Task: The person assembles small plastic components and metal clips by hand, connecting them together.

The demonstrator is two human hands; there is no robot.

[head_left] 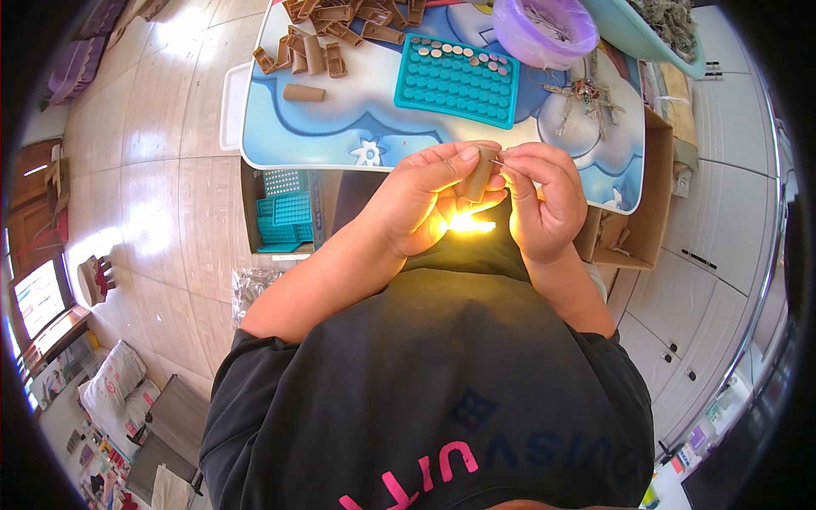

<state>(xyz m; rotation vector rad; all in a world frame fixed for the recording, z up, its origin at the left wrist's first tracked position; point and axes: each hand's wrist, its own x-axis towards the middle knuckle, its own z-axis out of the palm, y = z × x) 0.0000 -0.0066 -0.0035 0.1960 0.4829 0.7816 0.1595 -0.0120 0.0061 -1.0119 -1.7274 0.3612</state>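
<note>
In front of my chest, my left hand [427, 185] is closed around a small brown plastic casing [479, 174], gripping it between thumb and fingers. Bright yellow light [470, 223] shines just below the casing and washes over the palm. My right hand [548, 191] pinches a thin silvery strand [496, 160] at the casing's upper right side; its exact kind is too small to make out. On the table beyond lies a teal tray [456, 119] of round pockets, with small silvery discs in its far rows. One brown casing [303, 93] lies apart, left of the tray.
Several brown casings [336, 32] are heaped at the table's far left. A purple-lined basin [544, 42] and a bundle of wires [588, 92] are at the far right, beside a pale green tub [646, 38]. Teal trays [285, 212] fill a box below the table's left edge.
</note>
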